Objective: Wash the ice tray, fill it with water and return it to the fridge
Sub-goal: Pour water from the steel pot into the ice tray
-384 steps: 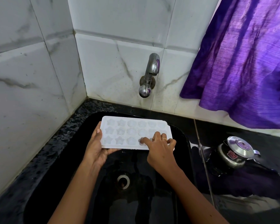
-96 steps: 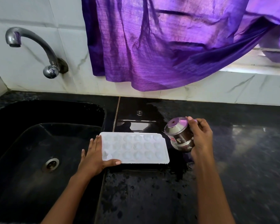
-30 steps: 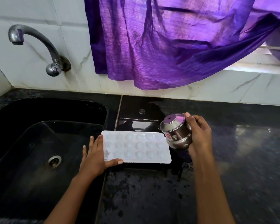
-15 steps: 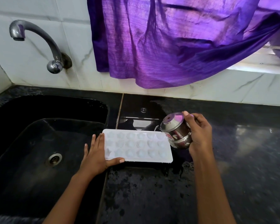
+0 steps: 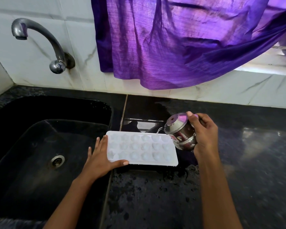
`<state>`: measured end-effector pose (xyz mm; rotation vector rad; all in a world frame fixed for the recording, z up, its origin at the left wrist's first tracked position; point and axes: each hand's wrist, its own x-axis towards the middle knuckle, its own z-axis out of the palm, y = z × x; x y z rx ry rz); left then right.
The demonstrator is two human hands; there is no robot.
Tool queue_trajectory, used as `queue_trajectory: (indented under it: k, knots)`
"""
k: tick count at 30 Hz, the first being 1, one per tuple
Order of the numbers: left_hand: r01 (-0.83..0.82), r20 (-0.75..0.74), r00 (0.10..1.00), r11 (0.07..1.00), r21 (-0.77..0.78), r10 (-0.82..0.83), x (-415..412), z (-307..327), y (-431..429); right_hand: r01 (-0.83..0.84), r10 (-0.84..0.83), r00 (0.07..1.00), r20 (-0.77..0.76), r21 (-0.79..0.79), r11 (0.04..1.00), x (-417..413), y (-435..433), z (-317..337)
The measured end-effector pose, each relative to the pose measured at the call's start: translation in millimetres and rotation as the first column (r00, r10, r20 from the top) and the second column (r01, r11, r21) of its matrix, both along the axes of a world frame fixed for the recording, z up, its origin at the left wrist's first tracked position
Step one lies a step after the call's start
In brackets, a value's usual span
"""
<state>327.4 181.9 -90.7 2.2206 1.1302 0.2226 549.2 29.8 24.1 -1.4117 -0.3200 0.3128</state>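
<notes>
A purple curtain (image 5: 172, 47) hangs over white marbled wall tiles (image 5: 229, 91) behind the wet black counter (image 5: 155, 204).

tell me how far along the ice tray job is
Washing looks over: the ice tray lies on the counter at the edge of the sink. Filling is in hand: the right hand tips a steel pot at its far right corner while the left hand steadies it. Left: finish filling and take it to the fridge, not in view.

white ice tray (image 5: 141, 148), purple curtain (image 5: 172, 43), blk speckled counter (image 5: 155, 195), steel pot (image 5: 180, 131)
</notes>
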Motion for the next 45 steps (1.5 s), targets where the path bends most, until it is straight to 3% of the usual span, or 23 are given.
queue_trajectory:
  k: [18, 27, 45]
  knots:
    - [-0.01, 0.007, 1.0, 1.0, -0.023, 0.01, 1, 2, -2, 0.025, -0.025, 0.999, -0.02, 0.004, 1.0, 0, 1, 0]
    - [-0.004, 0.025, 1.0, 1.0, -0.024, 0.004, 1, -1, 1, 0.029, -0.005, 0.982, -0.186, 0.129, 0.991, -1, 3, -6]
    - [0.079, 0.095, 0.993, 0.994, -0.082, -0.071, -9, -10, 10, -0.052, 0.052, 0.997, -0.063, 0.015, 0.999, -13, 20, -5]
